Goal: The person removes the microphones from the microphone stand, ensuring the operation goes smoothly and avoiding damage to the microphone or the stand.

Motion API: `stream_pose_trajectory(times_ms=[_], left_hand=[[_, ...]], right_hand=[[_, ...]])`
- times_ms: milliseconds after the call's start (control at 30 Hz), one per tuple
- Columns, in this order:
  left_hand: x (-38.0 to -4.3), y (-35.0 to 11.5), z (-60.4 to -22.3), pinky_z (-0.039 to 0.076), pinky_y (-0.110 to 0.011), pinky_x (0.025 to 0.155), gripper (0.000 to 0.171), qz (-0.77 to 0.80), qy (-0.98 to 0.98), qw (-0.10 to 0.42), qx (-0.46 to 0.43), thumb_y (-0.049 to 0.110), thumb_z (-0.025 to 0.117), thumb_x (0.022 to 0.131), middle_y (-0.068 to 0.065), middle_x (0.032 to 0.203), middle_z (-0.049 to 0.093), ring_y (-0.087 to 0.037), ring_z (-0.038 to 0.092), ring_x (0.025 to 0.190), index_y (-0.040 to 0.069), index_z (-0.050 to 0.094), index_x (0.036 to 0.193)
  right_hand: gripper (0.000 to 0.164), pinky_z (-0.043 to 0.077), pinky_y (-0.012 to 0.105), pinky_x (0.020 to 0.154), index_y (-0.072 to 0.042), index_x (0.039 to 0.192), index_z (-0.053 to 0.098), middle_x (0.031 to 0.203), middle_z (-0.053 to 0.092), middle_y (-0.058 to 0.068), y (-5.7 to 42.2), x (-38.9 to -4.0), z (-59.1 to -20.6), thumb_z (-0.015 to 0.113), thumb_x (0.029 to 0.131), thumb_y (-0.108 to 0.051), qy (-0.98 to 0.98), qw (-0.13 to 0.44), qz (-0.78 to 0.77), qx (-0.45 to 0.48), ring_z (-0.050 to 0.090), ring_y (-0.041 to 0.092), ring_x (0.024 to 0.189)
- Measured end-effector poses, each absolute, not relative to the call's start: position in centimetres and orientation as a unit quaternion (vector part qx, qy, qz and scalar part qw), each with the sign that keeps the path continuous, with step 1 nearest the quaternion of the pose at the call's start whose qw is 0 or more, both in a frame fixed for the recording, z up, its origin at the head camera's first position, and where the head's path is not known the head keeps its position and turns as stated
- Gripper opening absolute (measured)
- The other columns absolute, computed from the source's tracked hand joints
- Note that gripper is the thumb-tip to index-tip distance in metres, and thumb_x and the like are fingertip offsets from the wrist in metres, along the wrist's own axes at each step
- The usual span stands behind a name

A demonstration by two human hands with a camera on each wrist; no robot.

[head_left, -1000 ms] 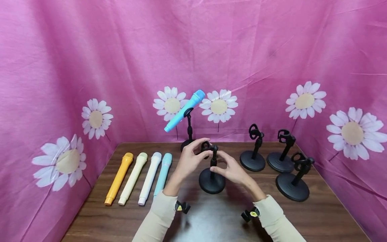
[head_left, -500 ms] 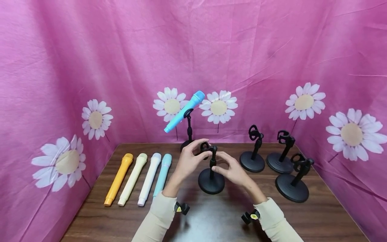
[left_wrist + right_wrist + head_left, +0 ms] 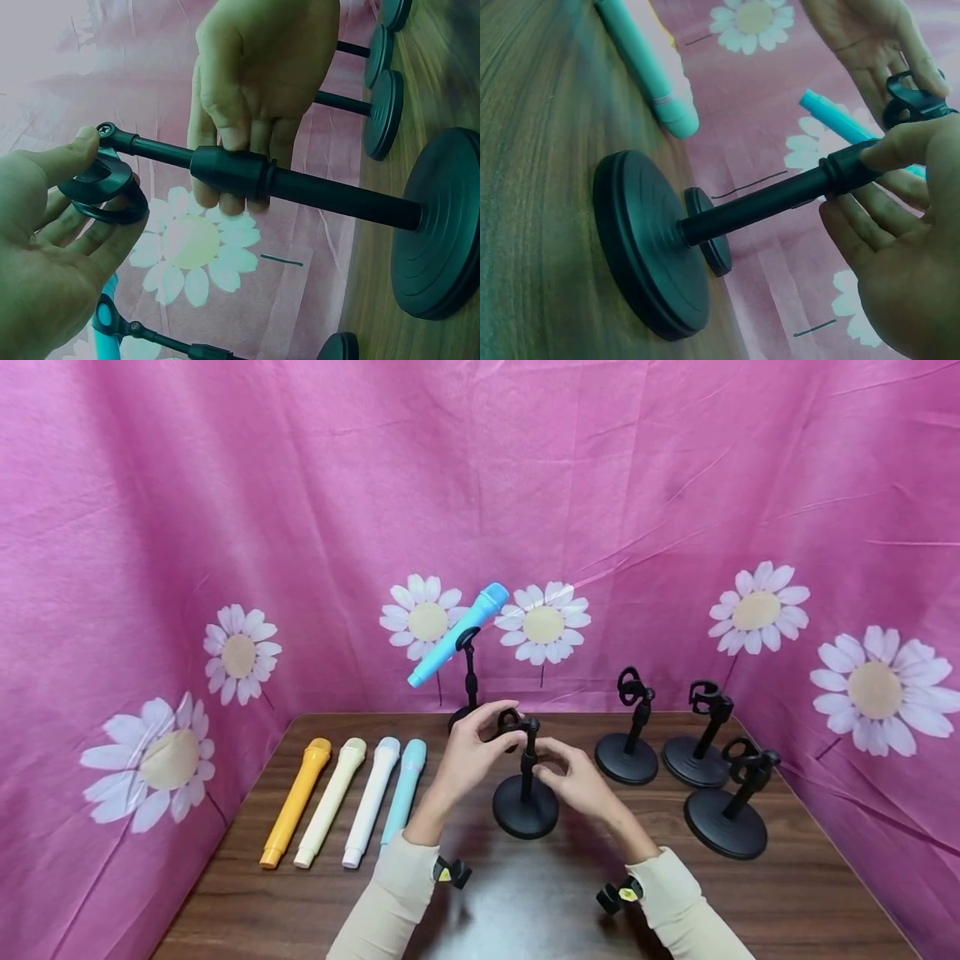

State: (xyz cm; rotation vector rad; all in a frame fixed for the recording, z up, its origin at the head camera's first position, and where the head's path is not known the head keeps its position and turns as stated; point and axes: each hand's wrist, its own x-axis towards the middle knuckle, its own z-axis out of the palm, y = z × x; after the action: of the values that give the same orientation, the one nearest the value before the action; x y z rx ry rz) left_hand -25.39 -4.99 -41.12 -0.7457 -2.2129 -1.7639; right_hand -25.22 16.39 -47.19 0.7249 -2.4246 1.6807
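Note:
A black microphone stand (image 3: pixel 525 810) stands upright on its round base at the middle of the table. My left hand (image 3: pixel 470 756) holds the ring-shaped clip (image 3: pixel 105 184) at its top between thumb and fingers. Lower down, my right hand (image 3: pixel 573 779) pinches the thick collar (image 3: pixel 232 172) of the pole, thumb on one side and fingers on the other in the left wrist view. Behind it, a bright blue microphone (image 3: pixel 457 635) sits tilted in the clip of another black stand (image 3: pixel 470 681), whose base is partly hidden by my left hand.
On the left of the wooden table (image 3: pixel 315 910) lie an orange microphone (image 3: pixel 296 802), a cream one (image 3: pixel 330 802), a white one (image 3: pixel 372 802) and a teal one (image 3: pixel 405 789). Three black stands (image 3: pixel 628 735) with bare clips stand at right. Pink flowered cloth (image 3: pixel 480 468) surrounds the table.
My right thumb and fingers have shifted slightly on the pole's collar. My left hand stays on the clip, and the stand keeps its place.

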Motion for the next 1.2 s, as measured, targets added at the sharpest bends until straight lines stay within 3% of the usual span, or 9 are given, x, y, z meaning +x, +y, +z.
stream_pose_trajectory(times_ms=[133, 300, 467, 600, 700, 800, 933, 1033, 1200], left_hand=[[-25.4, -5.0, -41.1, 0.059, -0.037, 0.099, 0.043, -0.599, -0.752, 0.108, -0.253, 0.021, 0.081, 0.095, -0.004, 0.123, 0.076, -0.018, 0.073, 0.114, 0.022, 0.071, 0.137], [-25.4, -5.0, -41.2, 0.06, -0.035, 0.098, 0.044, -0.601, -0.751, 0.104, -0.251, 0.021, 0.082, 0.095, -0.004, 0.123, 0.076, -0.017, 0.073, 0.113, 0.021, 0.071, 0.137], [-25.5, -4.9, -41.3, 0.06, -0.03, 0.093, 0.044, -0.608, -0.745, 0.104, -0.254, 0.018, 0.082, 0.095, -0.006, 0.122, 0.076, -0.018, 0.073, 0.111, 0.019, 0.071, 0.137], [-25.5, -4.9, -41.2, 0.06, -0.033, 0.097, 0.044, -0.604, -0.747, 0.11, -0.255, 0.019, 0.082, 0.095, -0.006, 0.122, 0.076, -0.019, 0.073, 0.112, 0.02, 0.071, 0.137], [-25.5, -4.9, -41.2, 0.059, -0.035, 0.099, 0.044, -0.601, -0.749, 0.112, -0.254, 0.019, 0.082, 0.094, -0.005, 0.123, 0.076, -0.019, 0.073, 0.114, 0.021, 0.071, 0.137], [-25.5, -4.9, -41.3, 0.06, -0.035, 0.099, 0.044, -0.605, -0.746, 0.11, -0.256, 0.018, 0.082, 0.095, -0.006, 0.124, 0.076, -0.02, 0.073, 0.115, 0.02, 0.071, 0.137], [-25.5, -4.8, -41.4, 0.06, -0.034, 0.098, 0.043, -0.606, -0.745, 0.113, -0.254, 0.017, 0.081, 0.095, -0.007, 0.123, 0.076, -0.021, 0.073, 0.114, 0.019, 0.071, 0.137], [-25.5, -4.8, -41.4, 0.06, -0.034, 0.098, 0.044, -0.604, -0.748, 0.112, -0.252, 0.017, 0.081, 0.095, -0.006, 0.123, 0.076, -0.019, 0.073, 0.114, 0.02, 0.071, 0.138], [-25.4, -4.8, -41.1, 0.059, -0.038, 0.101, 0.044, -0.601, -0.75, 0.114, -0.25, 0.019, 0.082, 0.094, -0.005, 0.123, 0.076, -0.019, 0.073, 0.115, 0.021, 0.071, 0.137]], right_hand=[[0.051, 0.056, 0.045, 0.107, -0.007, 0.138, 0.061, 0.129, 0.069, 0.015, 16.1, -25.2, -47.4, 0.082, 0.092, -0.005, -0.803, 0.064, 0.541, 0.241, 0.065, 0.019, 0.121], [0.048, 0.059, 0.036, 0.093, -0.011, 0.117, 0.06, 0.111, 0.069, 0.006, 15.6, -25.4, -47.6, 0.093, 0.083, -0.015, -0.823, 0.091, 0.527, 0.189, 0.067, 0.017, 0.102], [0.031, 0.058, 0.037, 0.095, -0.007, 0.118, 0.065, 0.109, 0.072, 0.009, 15.7, -25.3, -47.5, 0.081, 0.092, -0.002, -0.811, 0.087, 0.54, 0.207, 0.069, 0.016, 0.102], [0.042, 0.053, 0.046, 0.109, -0.008, 0.136, 0.064, 0.125, 0.071, 0.013, 15.8, -25.1, -47.5, 0.072, 0.096, 0.003, -0.8, 0.066, 0.548, 0.235, 0.067, 0.022, 0.118], [0.049, 0.053, 0.051, 0.108, -0.012, 0.138, 0.062, 0.127, 0.07, 0.01, 15.5, -25.2, -47.6, 0.082, 0.093, -0.007, -0.803, 0.072, 0.548, 0.221, 0.065, 0.022, 0.119], [0.05, 0.058, 0.047, 0.1, -0.013, 0.128, 0.062, 0.118, 0.071, 0.008, 15.4, -25.4, -47.8, 0.091, 0.087, -0.018, -0.81, 0.088, 0.545, 0.197, 0.066, 0.019, 0.111], [0.044, 0.06, 0.036, 0.088, -0.011, 0.114, 0.059, 0.106, 0.071, 0.007, 15.3, -25.5, -47.9, 0.092, 0.086, -0.018, -0.809, 0.103, 0.548, 0.183, 0.069, 0.015, 0.097], [0.036, 0.06, 0.037, 0.089, -0.009, 0.112, 0.059, 0.104, 0.071, 0.007, 15.2, -25.5, -47.9, 0.087, 0.089, -0.01, -0.807, 0.104, 0.552, 0.182, 0.069, 0.013, 0.095], [0.036, 0.055, 0.037, 0.102, -0.007, 0.126, 0.061, 0.115, 0.072, 0.009, 15.2, -25.4, -47.8, 0.076, 0.095, 0.0, -0.797, 0.087, 0.564, 0.2, 0.067, 0.015, 0.107]])
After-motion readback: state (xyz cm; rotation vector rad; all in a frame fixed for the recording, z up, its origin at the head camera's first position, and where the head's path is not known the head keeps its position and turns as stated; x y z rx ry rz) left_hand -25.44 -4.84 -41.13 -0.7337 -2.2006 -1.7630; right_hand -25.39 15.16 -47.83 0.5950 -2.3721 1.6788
